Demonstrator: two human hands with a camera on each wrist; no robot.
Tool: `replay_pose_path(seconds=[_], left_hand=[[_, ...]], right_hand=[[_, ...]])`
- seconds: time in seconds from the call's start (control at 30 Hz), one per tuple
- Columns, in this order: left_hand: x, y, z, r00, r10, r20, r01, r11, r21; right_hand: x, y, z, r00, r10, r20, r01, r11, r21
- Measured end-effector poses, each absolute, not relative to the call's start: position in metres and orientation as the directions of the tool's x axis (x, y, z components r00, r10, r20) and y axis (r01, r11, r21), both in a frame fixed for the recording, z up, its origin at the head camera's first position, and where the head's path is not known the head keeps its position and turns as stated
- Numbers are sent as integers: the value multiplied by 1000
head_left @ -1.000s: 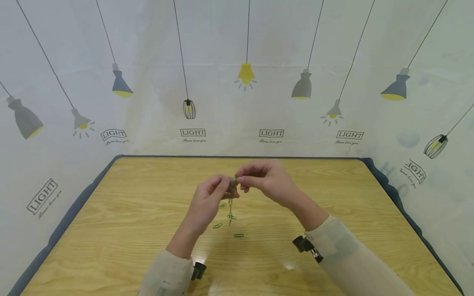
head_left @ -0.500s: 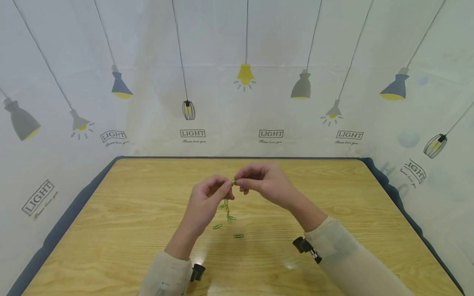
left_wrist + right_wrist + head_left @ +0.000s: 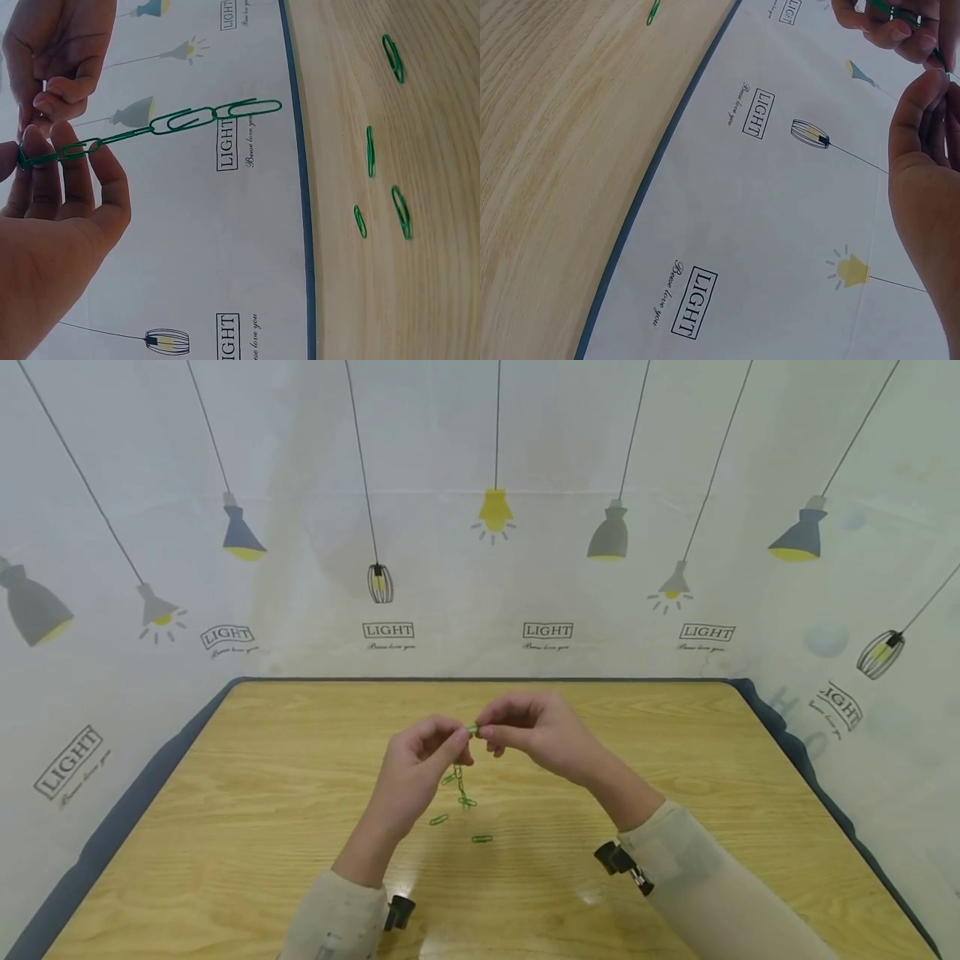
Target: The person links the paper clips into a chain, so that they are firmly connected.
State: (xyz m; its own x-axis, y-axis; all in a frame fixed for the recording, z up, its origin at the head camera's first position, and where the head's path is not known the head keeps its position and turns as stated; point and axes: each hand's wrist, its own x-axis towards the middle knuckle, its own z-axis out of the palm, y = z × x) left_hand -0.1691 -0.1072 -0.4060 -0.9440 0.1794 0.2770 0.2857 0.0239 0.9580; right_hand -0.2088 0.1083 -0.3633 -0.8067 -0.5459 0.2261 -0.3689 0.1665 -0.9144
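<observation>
Behind the worktop [image 3: 285, 827], the wall [image 3: 442, 435] reads "LIGHT". Above it, left hand [image 3: 420, 764] and right hand [image 3: 547, 735], fingers curled, both pinch the green paper-clip chain [image 3: 126, 136].

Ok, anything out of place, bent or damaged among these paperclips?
Nothing stands out. The green paperclip chain hangs from the left hand, and four loose clips lie apart on the table, none obviously deformed. The end between left and right hand is mostly hidden.
</observation>
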Motion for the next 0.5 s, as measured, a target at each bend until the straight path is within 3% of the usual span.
replay_pose_path(seconds=[0.5], left_hand=[[-170, -104, -408, -946, 175, 271, 277, 9, 961]], right_hand=[[-209, 111, -371, -808, -543, 230, -356, 137, -924]])
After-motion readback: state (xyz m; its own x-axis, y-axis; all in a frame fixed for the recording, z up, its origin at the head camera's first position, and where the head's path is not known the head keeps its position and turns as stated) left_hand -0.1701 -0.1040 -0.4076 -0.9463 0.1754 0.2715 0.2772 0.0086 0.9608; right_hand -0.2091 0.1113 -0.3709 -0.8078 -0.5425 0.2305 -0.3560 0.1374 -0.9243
